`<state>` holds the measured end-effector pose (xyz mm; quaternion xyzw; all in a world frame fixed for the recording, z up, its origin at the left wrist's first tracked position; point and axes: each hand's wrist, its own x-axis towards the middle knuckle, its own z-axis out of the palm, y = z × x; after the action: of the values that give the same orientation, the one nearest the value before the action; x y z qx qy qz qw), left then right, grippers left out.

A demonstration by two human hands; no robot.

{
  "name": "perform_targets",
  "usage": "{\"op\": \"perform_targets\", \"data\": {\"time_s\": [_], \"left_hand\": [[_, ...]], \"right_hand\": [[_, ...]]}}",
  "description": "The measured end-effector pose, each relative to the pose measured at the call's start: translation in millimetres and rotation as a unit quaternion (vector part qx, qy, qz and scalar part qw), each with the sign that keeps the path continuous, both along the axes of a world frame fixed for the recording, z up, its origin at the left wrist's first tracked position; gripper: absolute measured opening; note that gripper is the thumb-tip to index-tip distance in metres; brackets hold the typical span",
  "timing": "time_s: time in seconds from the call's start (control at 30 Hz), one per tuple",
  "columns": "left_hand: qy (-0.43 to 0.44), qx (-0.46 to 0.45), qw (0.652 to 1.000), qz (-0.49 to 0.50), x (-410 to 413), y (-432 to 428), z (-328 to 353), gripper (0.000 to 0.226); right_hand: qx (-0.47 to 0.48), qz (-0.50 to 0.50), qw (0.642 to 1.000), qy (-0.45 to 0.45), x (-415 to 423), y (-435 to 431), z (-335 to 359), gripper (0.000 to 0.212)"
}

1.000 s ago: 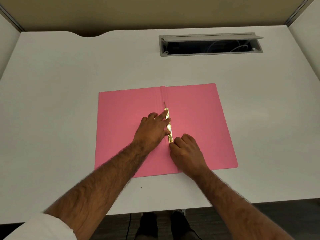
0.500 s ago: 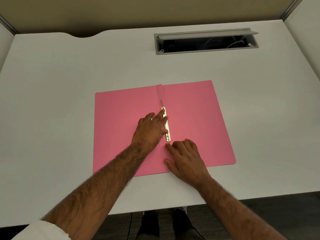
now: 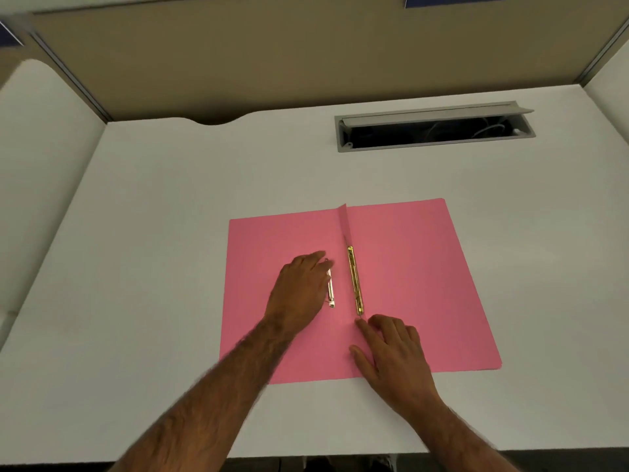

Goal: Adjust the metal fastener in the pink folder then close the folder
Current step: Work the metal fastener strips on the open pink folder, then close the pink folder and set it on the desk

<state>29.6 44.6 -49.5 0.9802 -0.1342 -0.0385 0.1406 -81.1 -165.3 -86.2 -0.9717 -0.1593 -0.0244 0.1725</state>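
A pink folder [image 3: 415,267] lies open and flat on the white desk. A gold metal fastener [image 3: 354,281] runs along its centre fold. My left hand [image 3: 299,291] rests palm down on the left leaf, just left of the fold. Its fingertips hold a separate pale metal bar [image 3: 331,291], which lies parallel to the fastener and apart from it. My right hand [image 3: 394,352] lies flat on the folder's lower middle, fingers spread. Its index fingertip touches the fold right below the fastener's lower end.
An open grey cable tray [image 3: 432,129] is sunk into the desk at the back right. A tan partition [image 3: 306,56] closes the back and white panels stand at both sides. The desk's front edge [image 3: 306,453] is just below the folder.
My left hand has moved left off the fastener, taking a metal bar with it. My right hand has slid slightly down the fold. The camera has tilted up.
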Motion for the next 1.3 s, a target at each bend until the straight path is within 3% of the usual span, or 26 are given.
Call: {"op": "perform_targets", "data": {"time_s": [0.13, 0.3, 0.5, 0.8, 1.1, 1.2, 1.3], "left_hand": [[-0.012, 0.015, 0.989, 0.149, 34.4, 60.5, 12.9, 0.037], [0.050, 0.035, 0.955, 0.289, 73.5, 122.9, 20.2, 0.042], [0.093, 0.019, 0.938, 0.332, 106.9, 135.3, 19.7, 0.050], [0.085, -0.010, 0.929, 0.361, 134.5, 141.2, 18.3, 0.028], [0.102, -0.020, 0.910, 0.401, 140.9, 149.2, 15.2, 0.028], [0.091, 0.004, 0.920, 0.380, 142.6, 150.5, 17.2, 0.023], [0.097, -0.071, 0.905, 0.408, 144.0, 155.9, 21.0, 0.023]], "right_hand": [[0.013, -0.012, 1.000, -0.004, 5.9, 5.7, 1.8, 0.050], [0.034, -0.027, 0.999, 0.011, 9.7, 10.8, 7.7, 0.050], [0.090, -0.063, 0.993, 0.042, 16.0, 13.7, 10.1, 0.049], [0.096, -0.076, 0.992, 0.042, 26.5, 20.6, 7.2, 0.045], [0.093, -0.094, 0.991, 0.038, 28.8, 24.2, 5.7, 0.044], [0.094, -0.095, 0.990, 0.040, 29.6, 24.2, 5.5, 0.045], [0.098, -0.092, 0.990, 0.041, 30.3, 23.1, 4.2, 0.044]]}}
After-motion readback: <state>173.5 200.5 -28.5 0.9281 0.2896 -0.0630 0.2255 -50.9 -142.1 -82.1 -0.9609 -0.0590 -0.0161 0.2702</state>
